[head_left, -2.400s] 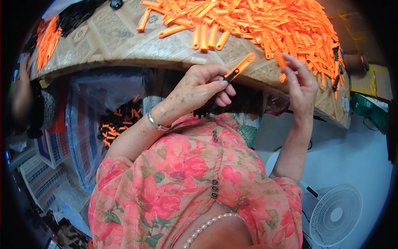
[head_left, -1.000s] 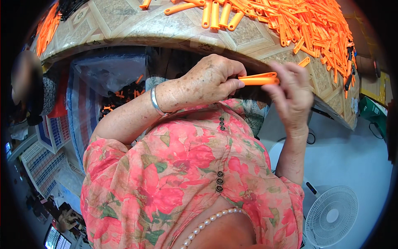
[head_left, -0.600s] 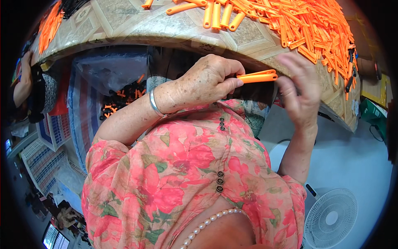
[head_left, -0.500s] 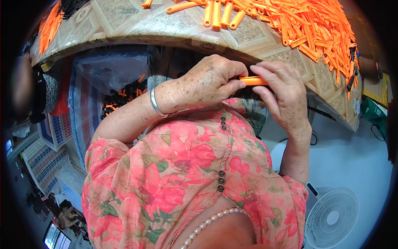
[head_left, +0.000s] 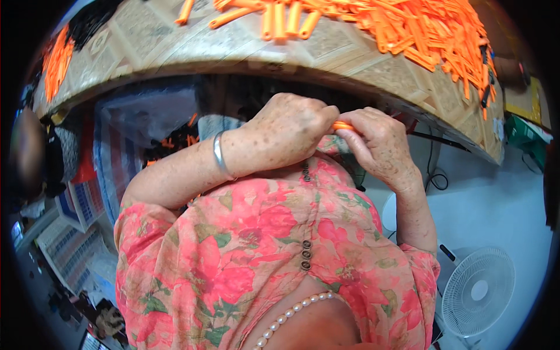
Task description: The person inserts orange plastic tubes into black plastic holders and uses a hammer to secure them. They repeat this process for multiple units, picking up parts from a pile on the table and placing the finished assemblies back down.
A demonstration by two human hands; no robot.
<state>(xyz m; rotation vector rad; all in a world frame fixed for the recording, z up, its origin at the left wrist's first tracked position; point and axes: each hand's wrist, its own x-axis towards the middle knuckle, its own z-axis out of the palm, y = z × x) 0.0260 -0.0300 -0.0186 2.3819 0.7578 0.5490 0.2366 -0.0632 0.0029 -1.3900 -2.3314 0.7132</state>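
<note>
Close in front of my chest, below the table's edge, both hands meet on one small orange plastic handle [head_left: 343,126]. My left hand [head_left: 291,125], with a silver bangle on its wrist, pinches one end, its fingertips hidden behind the knuckles. The other end lies in my right hand [head_left: 379,142], thumb along the near side and fingers curled round it. Only a short orange stretch shows between the hands. On the table beyond, several loose orange handles [head_left: 280,22] lie side by side, next to a big heap of orange handles [head_left: 429,29] at the right.
The patterned table [head_left: 210,49] curves across in front of me. At its far left are more orange pieces [head_left: 58,64] and black pieces [head_left: 99,23]. Below stands a striped bag [head_left: 119,140], with orange and black parts beside it. A white fan [head_left: 478,291] is at lower right.
My right fingers, raised and partly spread before, have closed round the handle. Both hands sit closer together, and less of the handle shows. The whole view has shifted slightly.
</note>
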